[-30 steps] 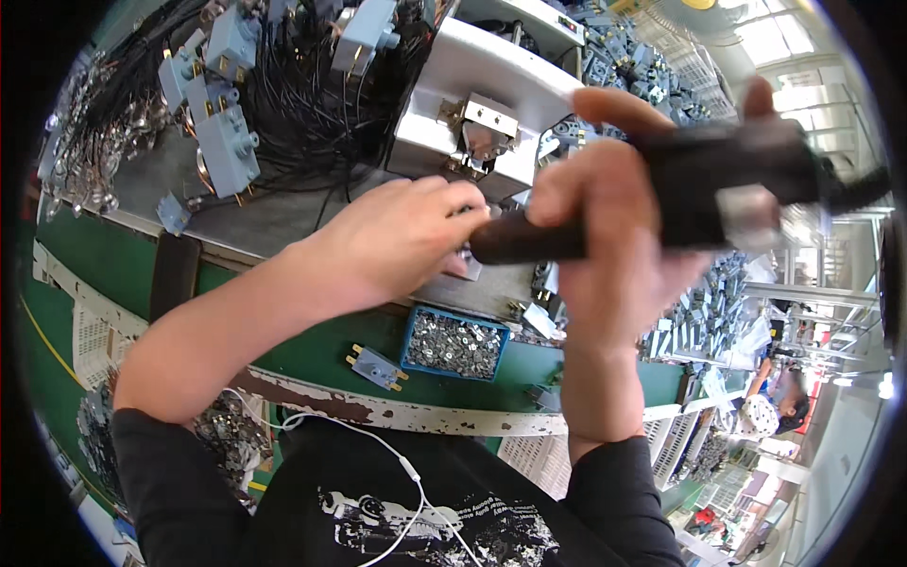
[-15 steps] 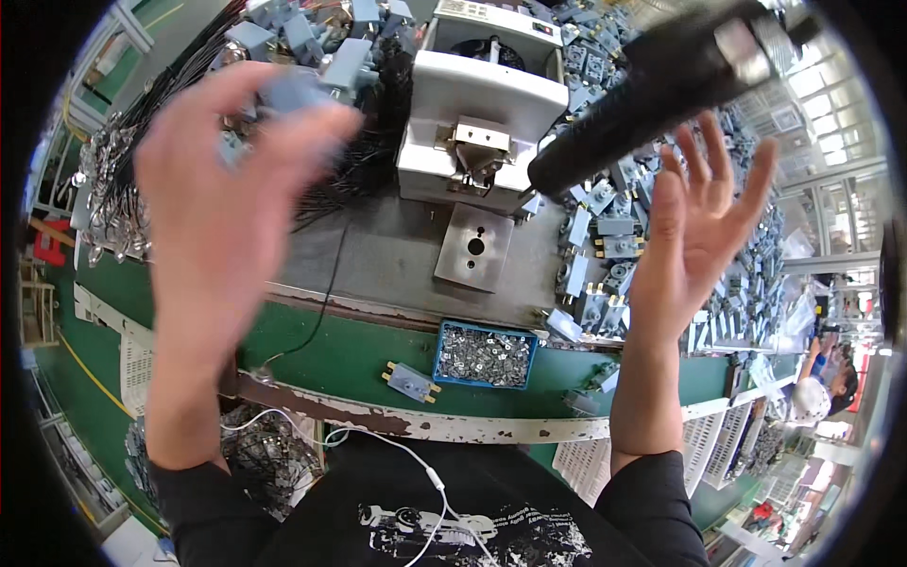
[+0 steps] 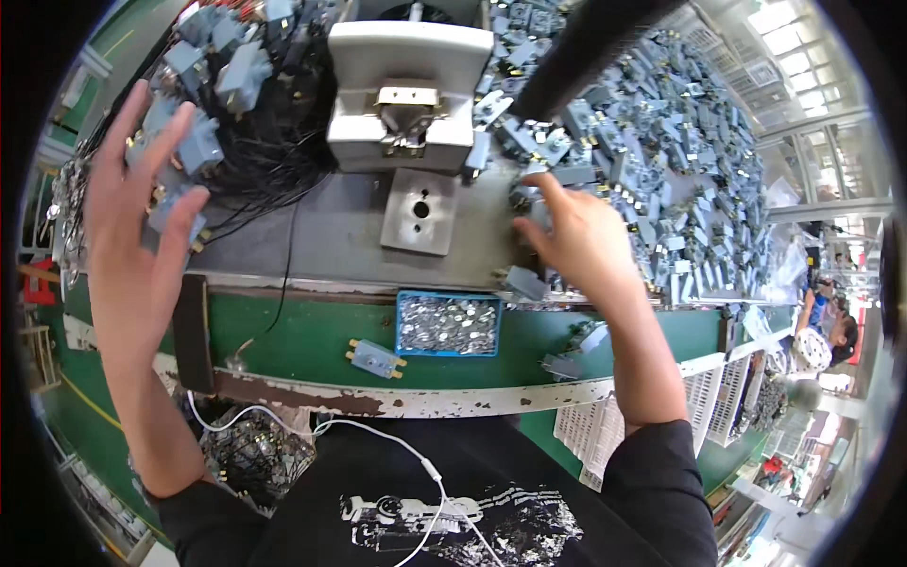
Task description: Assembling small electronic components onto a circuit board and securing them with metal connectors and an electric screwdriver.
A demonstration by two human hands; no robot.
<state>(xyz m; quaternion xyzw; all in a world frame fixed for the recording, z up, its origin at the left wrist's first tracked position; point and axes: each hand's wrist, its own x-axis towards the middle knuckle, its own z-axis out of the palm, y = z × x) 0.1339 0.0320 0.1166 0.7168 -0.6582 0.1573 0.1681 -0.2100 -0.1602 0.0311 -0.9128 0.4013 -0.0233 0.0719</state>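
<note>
My left hand (image 3: 132, 227) is open, thumb and fingers spread beside a heap of grey-blue plug housings (image 3: 244, 76) with black cables (image 3: 293, 142). Part of that heap shows between its fingers. At the near left edge of the right-hand pile, my right hand (image 3: 581, 227) has its thumb and index finger curved round a grey plug housing (image 3: 536, 210), which the hand partly hides. Its other fingers are mostly out of sight. Between the hands stands a white press machine (image 3: 406, 57). A metal plate with holes (image 3: 422, 213) lies before it.
A blue tray (image 3: 449, 352) of small metal pieces stands on the green bench edge (image 3: 312, 364), with a single grey housing (image 3: 376, 359) to its left. A large pile of grey housings (image 3: 661, 142) covers the right side. A black tube (image 3: 586, 57) slants overhead.
My right hand has come down and left from the air onto the pile's edge. The left hand has shifted left, its fingers now spread. The view has moved, so the machine appears further left.
</note>
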